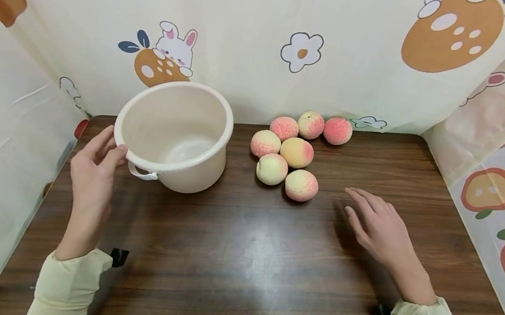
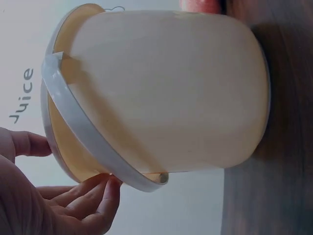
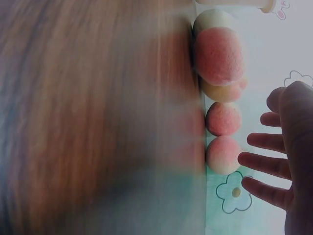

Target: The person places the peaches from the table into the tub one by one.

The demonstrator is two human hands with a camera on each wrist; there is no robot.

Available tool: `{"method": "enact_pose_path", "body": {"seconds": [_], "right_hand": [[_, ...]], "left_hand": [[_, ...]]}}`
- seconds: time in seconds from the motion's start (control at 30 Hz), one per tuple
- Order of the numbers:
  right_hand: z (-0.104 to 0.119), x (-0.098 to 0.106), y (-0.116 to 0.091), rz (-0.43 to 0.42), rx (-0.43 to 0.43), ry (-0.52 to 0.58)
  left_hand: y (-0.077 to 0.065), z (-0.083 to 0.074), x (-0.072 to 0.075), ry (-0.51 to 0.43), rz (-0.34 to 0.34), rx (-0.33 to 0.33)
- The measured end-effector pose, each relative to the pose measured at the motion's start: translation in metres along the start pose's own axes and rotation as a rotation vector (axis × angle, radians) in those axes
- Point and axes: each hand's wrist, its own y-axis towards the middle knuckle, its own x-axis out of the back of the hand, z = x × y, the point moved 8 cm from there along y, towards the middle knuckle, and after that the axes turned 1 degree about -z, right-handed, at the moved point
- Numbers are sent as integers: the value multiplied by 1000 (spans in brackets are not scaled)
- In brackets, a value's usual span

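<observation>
Right hand [image 1: 380,229] free, fingers loosely extended over the table [image 1: 238,280], just right of the peaches [image 1: 297,153]. Bare wood runs between the arms and from that hand out to the right edge. Left hand [image 1: 94,165] pinches the rim of the bucket [image 1: 199,169], which stands back left, near the left edge. Narrow gap between bucket and peaches; rearmost peaches sit near the curtain [image 1: 248,32]. Left wrist view shows the handle [image 2: 90,132] slanting across the bucket's side; head shows just a piece. Head shows seven peaches, right wrist five.
</observation>
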Motion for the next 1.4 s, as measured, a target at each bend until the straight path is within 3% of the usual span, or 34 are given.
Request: {"method": "enact_pose_path", "body": {"seconds": [0.27, 0.77, 1.17, 1.4], "right_hand": [[4, -4, 7, -4, 0, 28], [18, -16, 22, 28, 31, 56], [30, -18, 35, 11, 64, 75], [35, -20, 42, 20, 66, 89]], "left_hand": [[0, -6, -2, 96, -34, -29], [-13, -11, -2, 337, -17, -60], [-22, -13, -1, 407, -3, -80], [-23, -16, -1, 475, 56, -68]]}}
